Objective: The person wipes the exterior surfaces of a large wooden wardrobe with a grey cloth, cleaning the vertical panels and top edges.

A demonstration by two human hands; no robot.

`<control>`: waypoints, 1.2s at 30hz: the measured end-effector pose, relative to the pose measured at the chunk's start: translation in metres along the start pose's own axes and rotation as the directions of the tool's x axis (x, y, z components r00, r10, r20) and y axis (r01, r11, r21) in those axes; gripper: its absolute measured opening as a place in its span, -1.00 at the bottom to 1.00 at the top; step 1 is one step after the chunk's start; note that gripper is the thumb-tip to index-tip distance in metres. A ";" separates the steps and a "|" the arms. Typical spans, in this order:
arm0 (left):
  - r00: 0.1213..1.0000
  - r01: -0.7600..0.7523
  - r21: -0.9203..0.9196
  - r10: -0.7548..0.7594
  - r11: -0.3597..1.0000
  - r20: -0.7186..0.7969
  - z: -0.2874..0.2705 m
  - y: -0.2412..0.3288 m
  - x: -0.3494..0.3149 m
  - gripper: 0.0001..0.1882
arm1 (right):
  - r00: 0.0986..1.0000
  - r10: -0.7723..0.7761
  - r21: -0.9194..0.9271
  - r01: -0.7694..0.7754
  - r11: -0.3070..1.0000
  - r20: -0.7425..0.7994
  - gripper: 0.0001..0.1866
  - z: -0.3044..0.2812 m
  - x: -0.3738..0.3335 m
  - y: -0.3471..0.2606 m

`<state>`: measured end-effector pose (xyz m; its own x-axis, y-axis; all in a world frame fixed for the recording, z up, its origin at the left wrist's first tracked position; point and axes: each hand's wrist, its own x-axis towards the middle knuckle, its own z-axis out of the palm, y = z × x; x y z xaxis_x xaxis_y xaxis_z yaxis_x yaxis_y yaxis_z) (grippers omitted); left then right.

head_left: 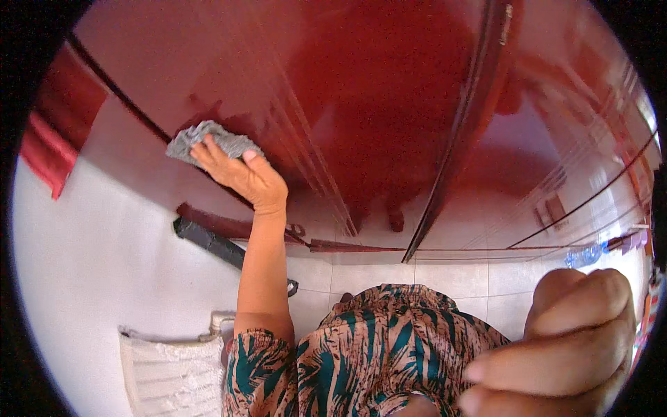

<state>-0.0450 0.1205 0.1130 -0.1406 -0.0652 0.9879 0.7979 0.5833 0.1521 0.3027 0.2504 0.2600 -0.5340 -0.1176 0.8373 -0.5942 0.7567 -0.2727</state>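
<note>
My left hand presses a crumpled grey cloth against the glossy dark red wardrobe, beside the dark seam near its left side. Its fingers lie over the cloth, with the thumb at the cloth's right end. Close to the camera at the lower right, my right hand is raised with its fingers curled in. The inside of that fist is hidden, so I cannot make out whether anything is in it. Reflections and pale streaks show on the wardrobe's doors.
A long black object rests by the wardrobe's lower left edge. Red fabric hangs at the far left, by a white wall. A cream textured cloth is at lower left. A clear blue plastic bottle stands at the right, above pale floor tiles.
</note>
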 end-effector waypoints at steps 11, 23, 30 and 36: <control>0.997 -0.073 0.027 0.073 0.997 -0.007 0.012 -0.010 -0.003 -0.37 | 1.000 0.017 -0.005 -0.017 1.000 0.020 -0.88 0.003 -0.002 -0.004; 0.994 -0.089 -0.003 0.088 0.996 -0.066 0.014 0.001 0.004 -0.37 | 0.985 0.169 -0.013 -0.169 0.986 0.044 -0.84 0.038 0.020 -0.005; 0.995 -0.100 -0.047 0.099 0.994 -0.029 0.009 -0.003 0.002 -0.40 | 0.970 0.240 -0.022 -0.239 0.971 0.028 -0.81 0.042 0.018 -0.009; 0.997 -0.073 0.007 0.073 0.997 -0.019 0.006 0.000 0.002 -0.39 | 0.952 0.307 -0.062 -0.305 0.950 0.019 -0.78 0.041 0.009 -0.013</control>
<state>-0.0492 0.1249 0.1151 -0.0709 -0.0373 0.9968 0.8019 0.5921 0.0792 0.2810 0.2131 0.2513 -0.7017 0.1080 0.7042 -0.3648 0.7946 -0.4854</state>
